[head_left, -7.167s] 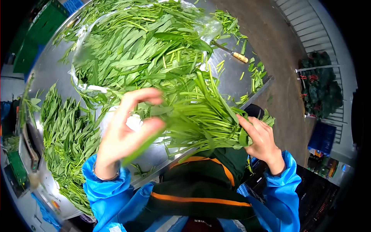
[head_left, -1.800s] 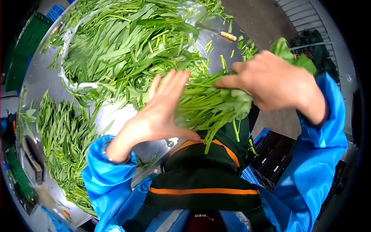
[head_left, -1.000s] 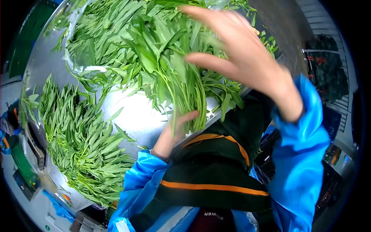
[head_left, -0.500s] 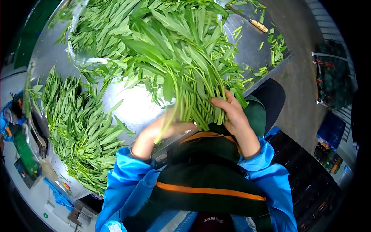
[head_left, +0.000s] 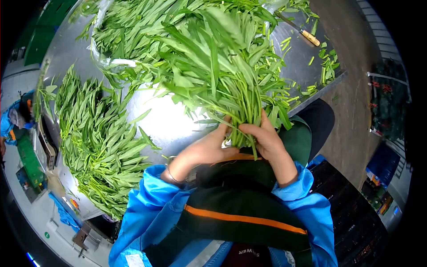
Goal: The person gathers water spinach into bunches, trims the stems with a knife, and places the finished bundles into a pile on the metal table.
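A bunch of water spinach (head_left: 242, 95) stands between my hands at the table's near edge, its leaves fanned away from me and its cut stem ends toward my body. My right hand (head_left: 268, 140) is closed around the stems from the right, thumb across their front. From the left, my left hand (head_left: 205, 149) grips the lower stems; some of its fingertips are hidden behind them. A large heap of water spinach (head_left: 138, 33) lies beyond the bunch, and a neat pile of it (head_left: 98, 142) rests to the left.
A knife with a wooden handle (head_left: 310, 38) lies at the far right of the metal table (head_left: 307, 73), near scattered cut stems (head_left: 329, 66). Clear plastic (head_left: 100, 53) edges the heap. Black crates (head_left: 347, 204) stand at my right.
My left hand has come in against the stems, and the loose stalks on the left are now gathered into a tighter bunch. The right hand keeps its hold.
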### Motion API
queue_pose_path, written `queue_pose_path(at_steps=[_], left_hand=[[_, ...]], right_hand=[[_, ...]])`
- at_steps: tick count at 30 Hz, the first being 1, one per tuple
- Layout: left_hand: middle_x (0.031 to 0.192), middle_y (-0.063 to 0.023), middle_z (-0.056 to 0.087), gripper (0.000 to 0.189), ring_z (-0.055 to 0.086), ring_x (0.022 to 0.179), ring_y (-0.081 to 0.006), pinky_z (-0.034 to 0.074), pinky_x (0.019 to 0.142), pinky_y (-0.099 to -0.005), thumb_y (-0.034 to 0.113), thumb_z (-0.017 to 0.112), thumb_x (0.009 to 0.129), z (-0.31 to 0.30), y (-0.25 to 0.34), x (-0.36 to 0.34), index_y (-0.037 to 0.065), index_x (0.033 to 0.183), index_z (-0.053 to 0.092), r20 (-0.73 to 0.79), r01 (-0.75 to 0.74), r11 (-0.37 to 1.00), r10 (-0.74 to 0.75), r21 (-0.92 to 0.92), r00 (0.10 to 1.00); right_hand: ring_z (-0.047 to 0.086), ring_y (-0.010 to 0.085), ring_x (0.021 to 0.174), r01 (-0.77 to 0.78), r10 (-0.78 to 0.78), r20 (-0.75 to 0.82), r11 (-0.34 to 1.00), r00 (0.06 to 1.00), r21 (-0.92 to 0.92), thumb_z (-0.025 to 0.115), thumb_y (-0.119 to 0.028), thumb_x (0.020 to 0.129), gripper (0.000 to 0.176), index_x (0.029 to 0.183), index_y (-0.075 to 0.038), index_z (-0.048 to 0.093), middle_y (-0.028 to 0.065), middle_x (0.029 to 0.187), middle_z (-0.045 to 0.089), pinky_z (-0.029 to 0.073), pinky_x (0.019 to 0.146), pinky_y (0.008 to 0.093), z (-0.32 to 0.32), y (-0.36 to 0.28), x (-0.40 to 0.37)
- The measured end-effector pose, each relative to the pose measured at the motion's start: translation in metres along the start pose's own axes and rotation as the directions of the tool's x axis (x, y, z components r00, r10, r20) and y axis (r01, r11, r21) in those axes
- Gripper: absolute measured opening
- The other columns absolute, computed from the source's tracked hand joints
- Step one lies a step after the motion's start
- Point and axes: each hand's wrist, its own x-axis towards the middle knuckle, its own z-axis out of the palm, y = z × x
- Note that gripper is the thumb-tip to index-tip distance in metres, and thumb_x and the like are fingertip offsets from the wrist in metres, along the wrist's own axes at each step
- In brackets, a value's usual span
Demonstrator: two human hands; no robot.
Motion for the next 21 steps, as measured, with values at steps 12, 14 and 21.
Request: queue_pose_path(at_steps=[12,14,21], left_hand=[[0.120,-0.0151,0.052,0.057,0.054,0.105,-0.0224,0.044,0.089,-0.0348,0.031,0.055,0.088,0.017,-0.002,-0.011,-0.003,0.130,0.035,-0.305,-0.391,0.310,0.291,-0.867,0.907],[0.122,-0.0143,0.051,0.057,0.054,0.104,-0.0222,0.044,0.089,-0.0353,0.031,0.054,0.089,0.010,-0.016,-0.005,-0.002,0.131,0.034,-0.228,-0.285,0.243,0.237,-0.927,0.944],[0.117,-0.0072,0.054,0.051,0.052,0.104,-0.0174,0.042,0.088,-0.0306,0.002,0.060,0.080,0.007,-0.020,-0.009,-0.001,0.127,0.040,-0.227,-0.302,0.685,0.200,-0.663,0.953]], right_hand=[[0.056,0.0174,0.102,0.081,-0.074,-0.033,0.956,0.997,0.283,0.050,-0.001,0.087,0.044,0.129,-0.004,0.038,0.0121,0.113,0.057,0.047,0.081,0.0263,0.008,-0.014,-0.028],[0.054,0.0170,0.104,-0.003,0.011,-0.028,0.969,1.000,0.248,0.052,-0.007,0.087,0.046,0.130,-0.004,0.037,0.0116,0.113,0.056,0.044,0.084,0.0280,0.005,-0.014,-0.017],[0.052,0.0160,0.103,0.221,-0.240,-0.045,0.940,0.970,-0.260,0.052,-0.015,0.088,0.048,0.131,-0.003,0.035,0.0091,0.118,0.052,0.042,0.088,0.0311,0.029,-0.003,0.000]])
